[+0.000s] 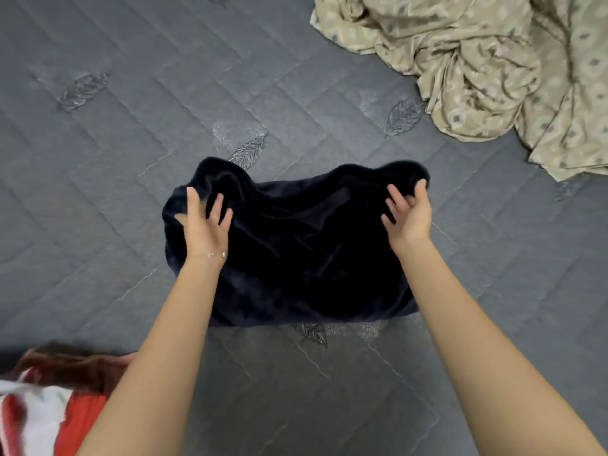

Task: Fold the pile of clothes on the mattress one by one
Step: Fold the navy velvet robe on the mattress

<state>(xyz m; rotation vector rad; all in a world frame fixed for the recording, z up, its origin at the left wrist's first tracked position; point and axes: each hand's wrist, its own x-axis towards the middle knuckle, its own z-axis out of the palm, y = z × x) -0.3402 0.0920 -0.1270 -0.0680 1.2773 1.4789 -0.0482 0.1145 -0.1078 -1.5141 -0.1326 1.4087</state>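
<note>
A dark navy plush garment (296, 251) lies partly folded in the middle of the grey quilted mattress (115, 179). My left hand (205, 225) rests over its left far corner with the fingers spread apart. At the right far corner, my right hand (409, 212) pinches the fabric edge between thumb and fingers. Both far corners of the garment are bunched up and raised a little off the mattress.
A crumpled beige patterned cloth (493, 67) lies heaped at the far right of the mattress. Red, white and brown clothes (49, 399) lie at the near left, partly behind my left forearm. Bare mattress shows to the far left and in front of me.
</note>
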